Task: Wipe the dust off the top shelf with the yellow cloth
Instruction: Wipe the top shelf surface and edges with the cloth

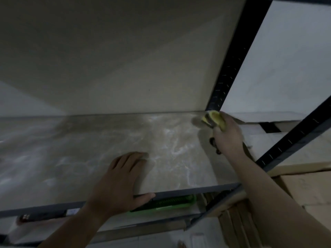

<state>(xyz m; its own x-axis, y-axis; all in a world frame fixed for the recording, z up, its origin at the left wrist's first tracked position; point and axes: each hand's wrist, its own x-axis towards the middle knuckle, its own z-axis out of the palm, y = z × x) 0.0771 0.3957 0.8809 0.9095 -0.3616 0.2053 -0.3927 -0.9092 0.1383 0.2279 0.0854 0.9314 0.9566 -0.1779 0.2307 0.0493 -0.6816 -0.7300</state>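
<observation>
We see the yellow cloth (pixel 214 119) bunched into a wad at the far right corner of the top shelf (pixel 125 140), right where the shelf board meets the wall and the foot of the black slotted upright (pixel 231 58). The right hand (pixel 228 138) is closed around the cloth, fingers curled over it, and presses it down against the board; the forearm reaches in from the lower right. The picture is blurred here, so we cannot make out the cloth's folds.

The shelf surface is pale and marbled with whitish streaks and smears, brightest across the middle and right. The left hand (pixel 120 183) lies flat and open on the near part of the board, fingers spread and pointing away from us, the thumb hooked over the dark front rail (pixel 188 191); it holds nothing.

Below the rail, on the next level down, we make out a green object (pixel 164 204) just beside the thumb, and a dark item with red marks (pixel 26 217) to the far left. Cardboard boxes (pixel 308 188) stand to the right, beyond a second black upright (pixel 293 138).
</observation>
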